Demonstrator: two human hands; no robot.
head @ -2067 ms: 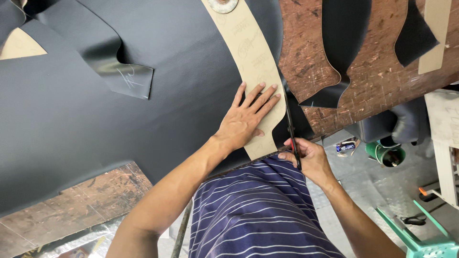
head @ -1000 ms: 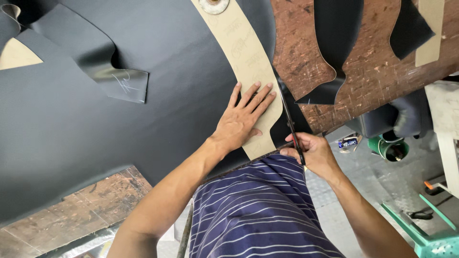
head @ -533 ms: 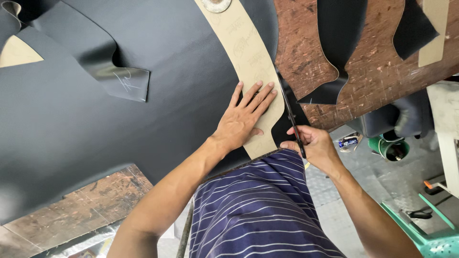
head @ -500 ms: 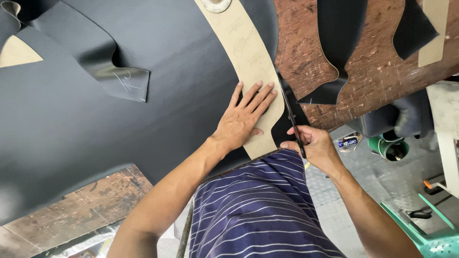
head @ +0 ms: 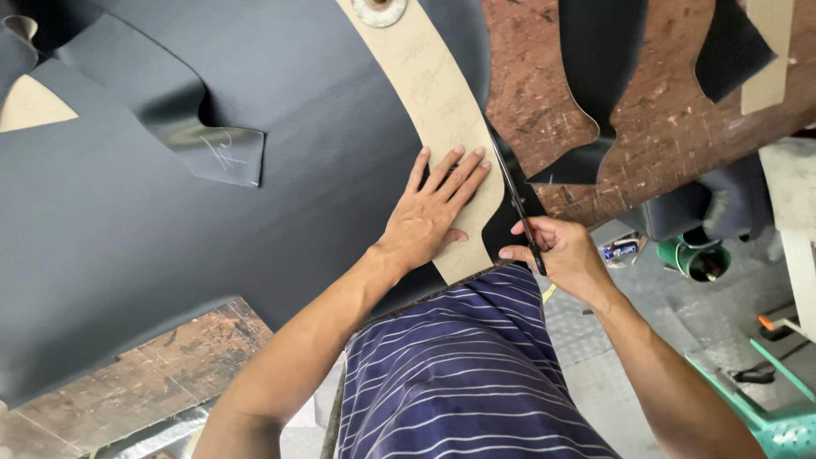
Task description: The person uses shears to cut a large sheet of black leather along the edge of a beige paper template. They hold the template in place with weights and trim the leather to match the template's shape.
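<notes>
Under the flat, spread left hand [head: 433, 217], a stiff tan card pattern [head: 442, 110] pins the limp, smooth dark leather sheet [head: 170, 255] to the worn wooden table [head: 680, 119], while just beside it the right hand [head: 561, 251], fingers curled tight, works thin scissors [head: 514, 200] along the card's edge, where pressing close probably stops slipping.

A: Lighting? 
B: Even, soft daylight, fairly bright; faint sheen on the folded flap [head: 208, 144] of the dark sheet [head: 170, 255]. 
A: Sharpness? 
B: Sharp at centre; edges bend slightly; shadows weak.
</notes>
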